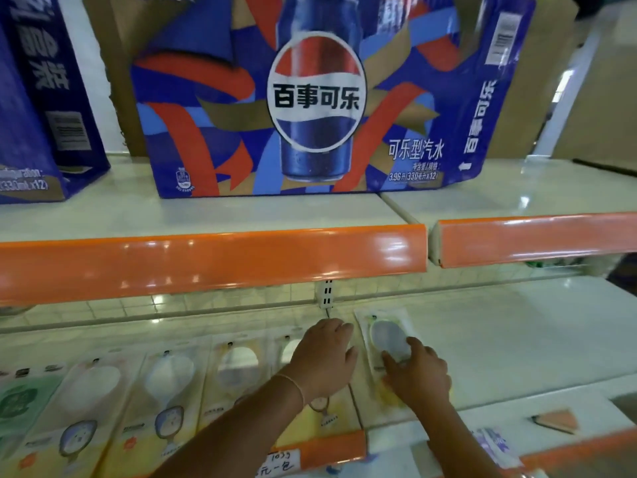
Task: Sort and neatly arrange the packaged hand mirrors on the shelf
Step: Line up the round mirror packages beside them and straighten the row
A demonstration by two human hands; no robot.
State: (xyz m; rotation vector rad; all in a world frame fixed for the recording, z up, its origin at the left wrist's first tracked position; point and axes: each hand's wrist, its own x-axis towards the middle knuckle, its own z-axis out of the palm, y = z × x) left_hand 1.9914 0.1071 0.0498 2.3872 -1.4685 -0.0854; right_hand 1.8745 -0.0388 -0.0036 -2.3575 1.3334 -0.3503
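**Placing the end mirror of the row, lower shelf**

Step in hand, my read: setting the rightmost mirror pack (386, 353) down at the end of the row and squaring it up.

- Right hand (417, 377) lies on the lower half of that pack, fingers laid flat and pressing it onto the lower shelf (517, 326). No curl round an edge that I can see, so the grip is spread, not pinching.
- Left hand (324, 357) rests palm-down on the neighbouring pack, just left of the first one. Fingers look loosely extended; fingertips are at the pack's top edge. Whether it pins or just rests, cannot tell.
- Row of mirror packs (165, 384) runs leftward from there, lying flat, side by side, tops toward the back of the shelf.

Next move, as a judgement: slide the right pack left until its long edge meets the neighbour, and line its top up with the others. It looks slightly skewed and set further back than the row.

Edges and room:
- Orange rail (213, 263) of the upper shelf hangs low over the back, so lifts must stay shallow.
- Slotted upright (327, 293) sits at the back wall, right between the two hands.
- Shelf right of the pack is open, plenty of sliding room.
- Front lip (324, 450) carries a handwritten price tag (275, 460); packs pulled forward would overhang it.
- Cola carton (317, 98) above is well clear.
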